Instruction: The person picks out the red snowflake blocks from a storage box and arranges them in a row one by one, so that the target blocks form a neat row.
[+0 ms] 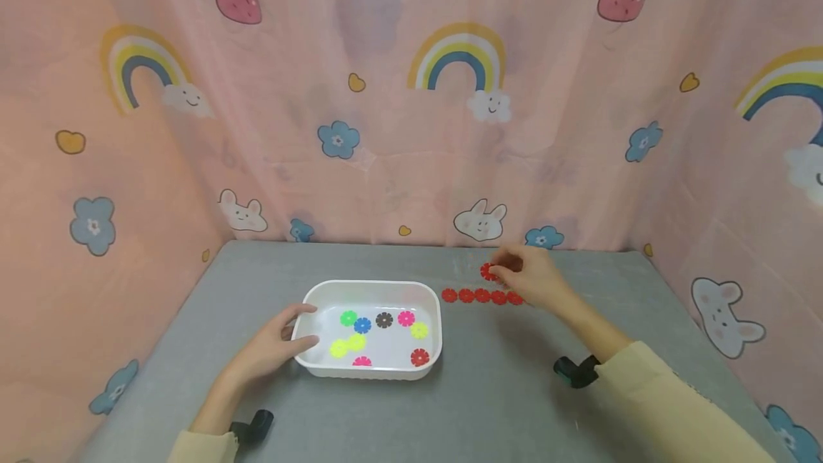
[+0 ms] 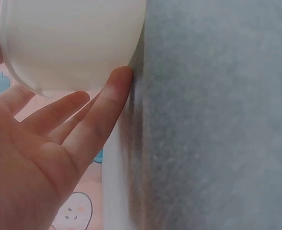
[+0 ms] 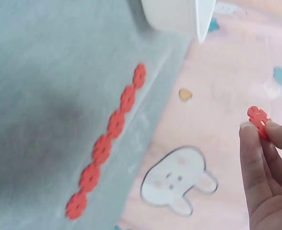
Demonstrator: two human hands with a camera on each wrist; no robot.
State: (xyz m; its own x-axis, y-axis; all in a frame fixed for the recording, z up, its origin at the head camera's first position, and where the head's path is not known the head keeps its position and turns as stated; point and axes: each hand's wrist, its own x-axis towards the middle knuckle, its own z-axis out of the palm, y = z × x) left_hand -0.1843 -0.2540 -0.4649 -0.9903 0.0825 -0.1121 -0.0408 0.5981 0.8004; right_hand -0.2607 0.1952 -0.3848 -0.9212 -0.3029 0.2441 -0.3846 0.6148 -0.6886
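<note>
My right hand (image 1: pixel 530 277) pinches a red snowflake disc (image 3: pixel 258 120) between thumb and fingertips, raised off the table. In the head view this disc appears just beyond a row of several red snowflake discs (image 1: pixel 483 296) lying edge to edge on the table. My left hand (image 1: pixel 273 341) holds the left end of a white plastic tray (image 1: pixel 369 372), with thumb and forefinger over the rim. Its other fingers (image 2: pixel 102 115) lie against the outer wall in the left wrist view. Inside the tray are loose discs in green, blue, dark brown, pink, yellow and one red disc (image 1: pixel 420 357).
The grey table (image 1: pixel 489 406) ends at a pink patterned curtain (image 1: pixel 386 184) along the back, with more curtain on both sides. Each wrist carries a black camera mount, such as the right one (image 1: pixel 576 371). The tray stands left of the red row.
</note>
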